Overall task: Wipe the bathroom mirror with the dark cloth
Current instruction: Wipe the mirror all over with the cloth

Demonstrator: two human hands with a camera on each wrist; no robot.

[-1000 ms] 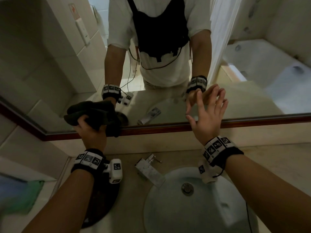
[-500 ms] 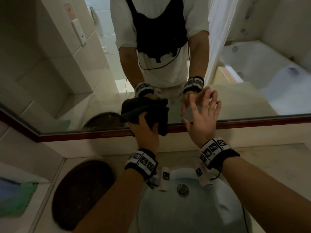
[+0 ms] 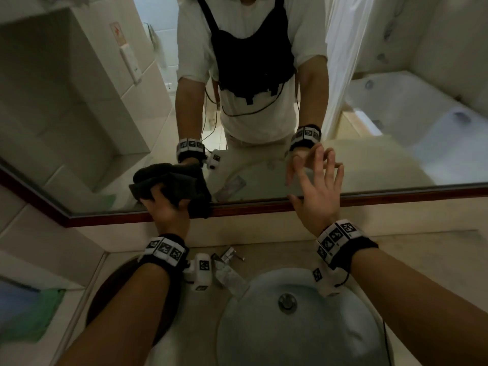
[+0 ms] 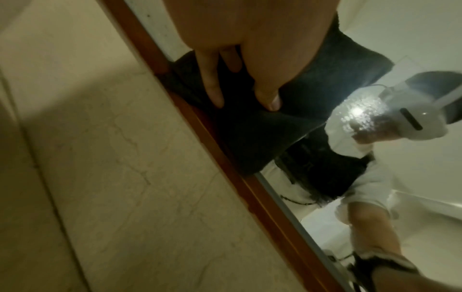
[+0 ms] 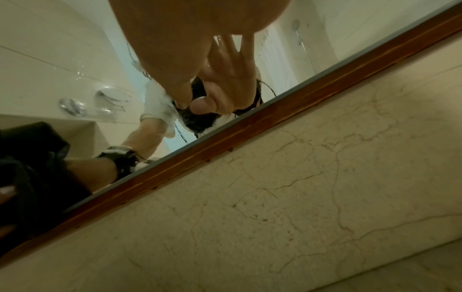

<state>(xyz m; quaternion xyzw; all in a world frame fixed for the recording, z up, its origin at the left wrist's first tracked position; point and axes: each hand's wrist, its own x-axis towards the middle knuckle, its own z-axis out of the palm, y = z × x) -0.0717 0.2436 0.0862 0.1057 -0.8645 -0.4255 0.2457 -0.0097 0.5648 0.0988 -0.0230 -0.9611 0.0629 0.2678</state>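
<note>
My left hand (image 3: 169, 210) grips the bunched dark cloth (image 3: 184, 186) and holds it against the bathroom mirror (image 3: 92, 101) at the mirror's bottom edge, left of centre. The cloth's lower corner hangs over the red-brown wooden frame (image 3: 383, 196). In the left wrist view my thumb and fingers (image 4: 212, 87) lie on the dark cloth (image 4: 262, 134), which is against the glass (image 4: 412, 35). My right hand (image 3: 319, 188) is open with fingers spread, its fingertips on the glass to the right of the cloth. In the right wrist view the hand (image 5: 225, 79) meets its reflection on the mirror (image 5: 50, 49).
Below the mirror is a beige marble backsplash (image 3: 264, 224). A round white sink (image 3: 330, 339) with a chrome faucet (image 3: 228, 273) lies under my arms. A dark round patch (image 3: 91, 317) lies on the counter under my left forearm, and a green cloth (image 3: 31, 315) at far left.
The left hand swept the cloth along the mirror's bottom edge to the right, close to the right hand, then back to the left. The right hand stayed on the glass.
</note>
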